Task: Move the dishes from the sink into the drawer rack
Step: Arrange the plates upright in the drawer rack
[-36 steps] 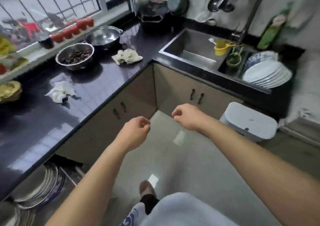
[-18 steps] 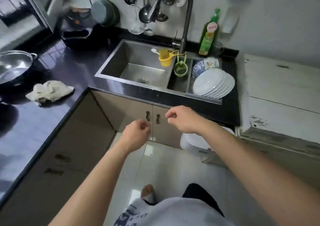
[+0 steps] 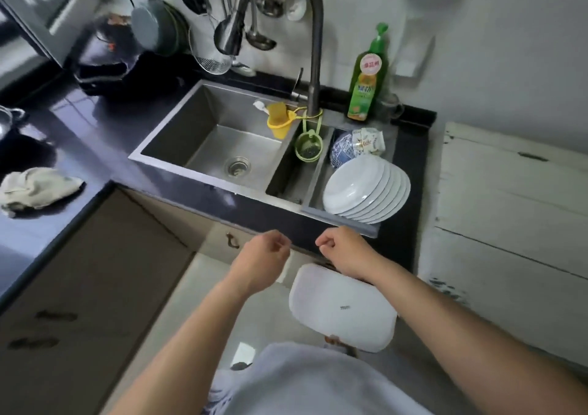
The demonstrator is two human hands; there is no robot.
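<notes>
Left hand, right hand: centre frame, grips curled, holding nothing. Plates: stacked in sink right basin, centre right. Surface: dark; cloth left.

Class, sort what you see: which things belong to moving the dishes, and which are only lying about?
Belong to the job: stack of white plates; patterned bowls; sink.

Lying about: soap bottle; yellow cup; green strainer; cloth; white bin.
</notes>
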